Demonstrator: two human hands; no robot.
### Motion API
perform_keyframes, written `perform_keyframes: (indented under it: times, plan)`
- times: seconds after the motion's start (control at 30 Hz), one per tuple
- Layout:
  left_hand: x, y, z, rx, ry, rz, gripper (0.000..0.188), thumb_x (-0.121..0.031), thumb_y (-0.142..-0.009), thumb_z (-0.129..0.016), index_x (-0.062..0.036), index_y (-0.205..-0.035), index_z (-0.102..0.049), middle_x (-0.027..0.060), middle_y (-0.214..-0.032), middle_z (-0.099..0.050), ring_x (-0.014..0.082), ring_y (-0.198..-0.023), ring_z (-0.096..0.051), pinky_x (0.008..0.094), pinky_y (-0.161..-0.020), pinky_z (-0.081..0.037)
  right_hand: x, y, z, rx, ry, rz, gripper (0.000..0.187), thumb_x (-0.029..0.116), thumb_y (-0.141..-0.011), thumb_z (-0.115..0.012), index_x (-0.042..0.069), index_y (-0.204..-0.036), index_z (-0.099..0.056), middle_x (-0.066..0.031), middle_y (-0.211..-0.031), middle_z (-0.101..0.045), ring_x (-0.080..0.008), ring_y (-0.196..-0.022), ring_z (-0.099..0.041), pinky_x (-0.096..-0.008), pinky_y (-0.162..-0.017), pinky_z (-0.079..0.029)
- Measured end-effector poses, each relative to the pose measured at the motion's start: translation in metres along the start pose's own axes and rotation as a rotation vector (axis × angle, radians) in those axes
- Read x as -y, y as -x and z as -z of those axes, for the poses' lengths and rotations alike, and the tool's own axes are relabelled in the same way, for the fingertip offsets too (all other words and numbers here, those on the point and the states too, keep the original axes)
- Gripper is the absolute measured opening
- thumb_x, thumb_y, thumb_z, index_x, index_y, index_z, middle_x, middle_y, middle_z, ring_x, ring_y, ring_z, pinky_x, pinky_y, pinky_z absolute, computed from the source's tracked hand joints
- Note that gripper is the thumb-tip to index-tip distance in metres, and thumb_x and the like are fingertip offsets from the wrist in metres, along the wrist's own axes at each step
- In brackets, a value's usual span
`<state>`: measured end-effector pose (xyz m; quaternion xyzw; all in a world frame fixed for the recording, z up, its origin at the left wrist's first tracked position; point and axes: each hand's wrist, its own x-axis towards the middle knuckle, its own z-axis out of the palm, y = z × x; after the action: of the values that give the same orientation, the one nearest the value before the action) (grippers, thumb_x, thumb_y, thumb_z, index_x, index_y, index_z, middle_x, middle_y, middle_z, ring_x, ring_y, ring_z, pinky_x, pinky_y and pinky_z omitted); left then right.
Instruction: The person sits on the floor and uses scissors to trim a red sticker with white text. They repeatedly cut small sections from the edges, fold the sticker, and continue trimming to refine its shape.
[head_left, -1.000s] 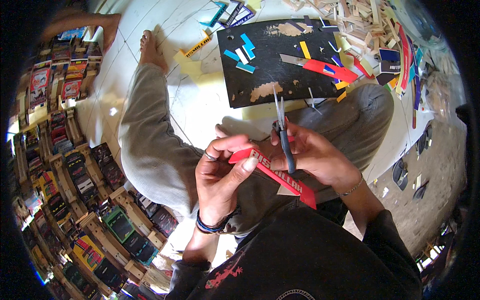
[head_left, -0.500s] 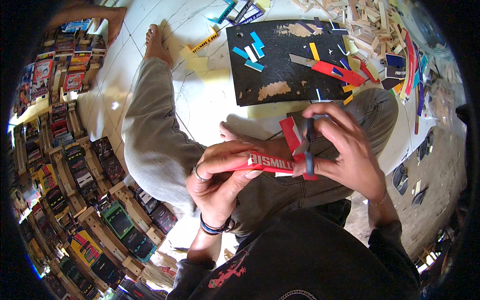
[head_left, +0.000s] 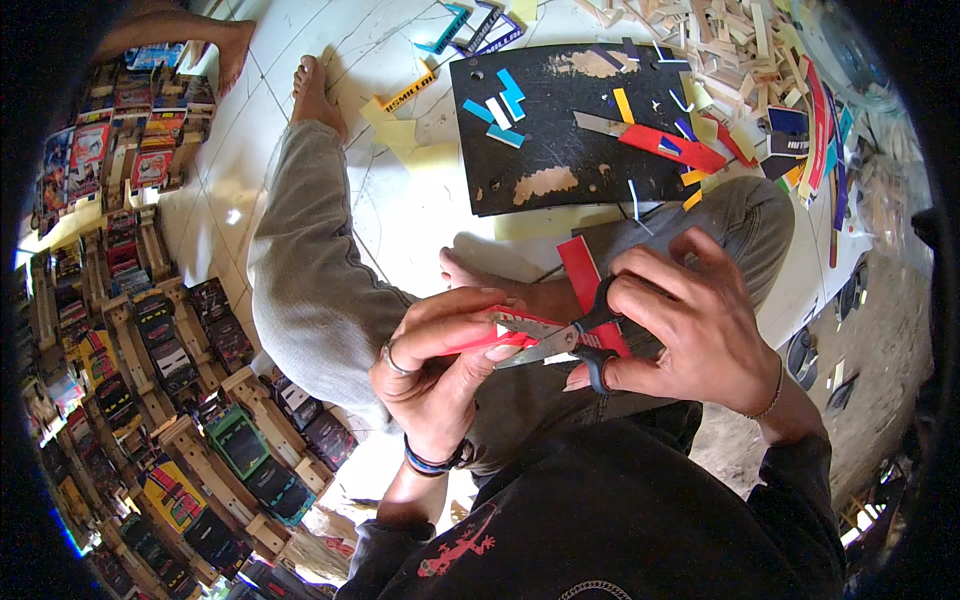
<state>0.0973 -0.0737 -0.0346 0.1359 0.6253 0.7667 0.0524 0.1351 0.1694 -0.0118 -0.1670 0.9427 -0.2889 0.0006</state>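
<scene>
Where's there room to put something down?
Bare white tiles lie between the left leg and the black board, below the yellow paper. More show between that leg and the packs. It's crowded at the scissors, between left hand and right hand, and at upper right, among wood pieces.

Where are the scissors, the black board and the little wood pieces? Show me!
Scissors (head_left: 572, 338): head view, on the pivot.
Black board (head_left: 555, 141): head view, on a bare patch near its middle.
Wood pieces (head_left: 740, 50): head view, around the middle of the pile.
</scene>
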Motion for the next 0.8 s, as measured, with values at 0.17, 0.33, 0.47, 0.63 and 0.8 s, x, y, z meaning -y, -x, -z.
perform_keyframes:
  times: [0.17, 0.33, 0.47, 0.63, 0.8]
  plan:
    - [-0.0022, 0.0, -0.0004, 0.018, 0.023, 0.048, 0.022, 0.003, -0.085, -0.076, -0.0003, -0.105, -0.066, 0.0214, -0.113, -0.069, 0.03, -0.104, -0.07, 0.038, -0.09, -0.056, 0.0007, 0.0, 0.0008, -0.019, -0.013, 0.008, 0.05, 0.046, -0.06, -0.084, 0.01, -0.084, -0.06, -0.0041, -0.1, -0.06, -0.0249, -0.085, -0.057, -0.0402, -0.083, -0.04]
    - [0.0007, 0.0027, 0.001, 0.014, 0.103, 0.054, 0.021, 0.002, -0.086, -0.074, -0.0003, -0.106, -0.067, 0.0226, -0.115, -0.069, 0.0306, -0.106, -0.069, 0.0386, -0.091, -0.057, 0.0026, -0.0003, 0.0039, -0.019, 0.007, 0.012, 0.048, 0.044, -0.06, -0.085, 0.01, -0.083, -0.059, -0.0038, -0.099, -0.059, -0.0248, -0.086, -0.056, -0.0403, -0.083, -0.039]
    - [0.0015, 0.0038, 0.0032, 0.019, 0.135, 0.047, 0.02, 0.002, -0.088, -0.073, -0.0002, -0.107, -0.068, 0.0235, -0.115, -0.068, 0.0314, -0.107, -0.069, 0.039, -0.092, -0.057, 0.005, -0.0018, 0.0059, -0.01, 0.002, 0.009, 0.047, 0.043, -0.061, -0.085, 0.01, -0.082, -0.059, -0.0036, -0.097, -0.059, -0.025, -0.084, -0.055, -0.0403, -0.083, -0.039]
    - [-0.0001, 0.003, 0.0048, 0.031, 0.106, 0.029, 0.021, 0.003, -0.087, -0.074, -0.0007, -0.107, -0.068, 0.0229, -0.115, -0.069, 0.0306, -0.107, -0.069, 0.0391, -0.091, -0.057, 0.0069, -0.0031, 0.0064, -0.036, -0.004, 0.013, 0.047, 0.044, -0.062, -0.085, 0.01, -0.079, -0.057, -0.0039, -0.092, -0.057, -0.0253, -0.082, -0.053, -0.0396, -0.081, -0.038]
    - [-0.0022, 0.0036, 0.0041, -0.007, 0.062, 0.045, 0.025, 0.005, -0.084, -0.076, -0.0016, -0.107, -0.07, 0.0205, -0.115, -0.07, 0.0265, -0.105, -0.069, 0.0371, -0.092, -0.056, 0.0064, -0.0032, 0.0068, -0.043, -0.005, 0.014, 0.043, 0.037, -0.061, -0.085, 0.01, -0.078, -0.057, -0.0043, -0.091, -0.056, -0.0259, -0.081, -0.053, -0.0397, -0.08, -0.038]
